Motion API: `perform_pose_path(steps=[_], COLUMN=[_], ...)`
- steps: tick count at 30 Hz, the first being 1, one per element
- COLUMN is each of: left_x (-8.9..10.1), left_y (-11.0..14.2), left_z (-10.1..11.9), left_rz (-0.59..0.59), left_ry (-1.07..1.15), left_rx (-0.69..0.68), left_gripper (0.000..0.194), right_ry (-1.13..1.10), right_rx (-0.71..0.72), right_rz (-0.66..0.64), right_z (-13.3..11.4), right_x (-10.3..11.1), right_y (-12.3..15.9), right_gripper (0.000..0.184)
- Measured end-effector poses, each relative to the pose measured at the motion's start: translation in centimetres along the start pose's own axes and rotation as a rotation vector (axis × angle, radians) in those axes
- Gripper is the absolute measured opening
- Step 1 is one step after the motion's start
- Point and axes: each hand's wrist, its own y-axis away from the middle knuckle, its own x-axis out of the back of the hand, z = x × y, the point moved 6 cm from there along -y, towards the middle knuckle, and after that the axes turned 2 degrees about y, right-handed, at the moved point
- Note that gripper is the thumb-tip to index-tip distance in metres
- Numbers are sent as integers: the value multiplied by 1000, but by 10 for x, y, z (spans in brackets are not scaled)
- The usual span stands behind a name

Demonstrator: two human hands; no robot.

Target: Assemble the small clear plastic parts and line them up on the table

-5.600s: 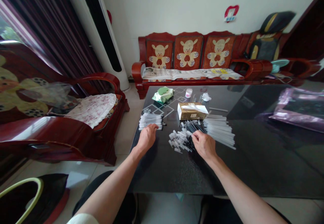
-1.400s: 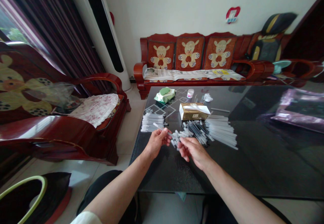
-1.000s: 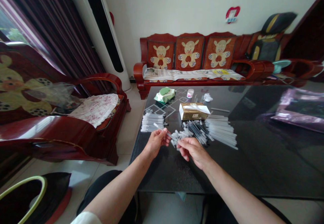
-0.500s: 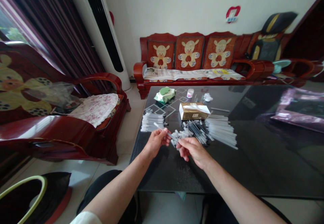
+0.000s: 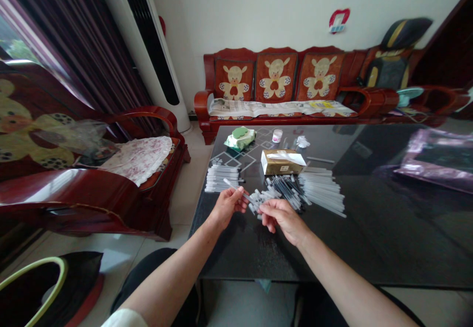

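White tube (image 5: 232, 184) in left hand (image 5: 227, 206); table's near edge (image 5: 251, 277) well apart

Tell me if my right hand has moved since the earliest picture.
Yes, your right hand has moved left, judged against the tissue box.

I noted a pale wall (image 5: 236, 12) at 12 o'clock, red sofa (image 5: 221, 126) before it; purple curtain (image 5: 79, 31) hung at 10.
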Motion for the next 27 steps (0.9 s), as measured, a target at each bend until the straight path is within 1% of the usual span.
perform_pose_path(steps=[3, 7, 8, 10, 13, 15, 18, 19, 21, 24, 25, 27], left_x=[0, 1, 2, 2, 2, 2, 3, 3, 3, 1, 1, 0], left_y=[-1, -2, -2, -2, -2, -2, -3, -3, -2, -2, -2, -2], left_z=[-1, -2, -2, -2, -3, -4, -4, -4, -4, -3, -2, -2], left_rz=[-3, 2, 2, 2, -5, -4, 0, 0, -3, -6, -6, -4], left_ry=[-6, -7, -8, -11, -9, -6, -6, -8, -13, -16, -15, -13], left_rx=[-6, -6, -5, -1, -3, -3, 0, 0, -2, -1, -1, 0], left_gripper=[43, 43, 43, 42, 42, 42, 41, 41, 41, 41, 42, 42], right_ry=[-12, -2, 0, 2, 0, -4, 0, 5, 13, 10, 8, 7], right_rx=[-10, -57, -53, -26, -6, -25, -62, -60, -34, -12, -17, -50], right_rz=[35, -23, -39, -50, -13, 1, -29, -41, -46, -12, -3, -14], right_z=[1, 7, 7, 7, 6, 6, 7, 7, 5, 4, 4, 6], right_x=[3, 1, 0, 0, 3, 4, 2, 1, 0, 3, 4, 3], right_y=[-1, -1, -1, -1, -2, -2, -2, -2, -2, -1, -2, -2], right_gripper=[32, 46, 46, 39, 32, 36, 46, 46, 39, 32, 33, 40])
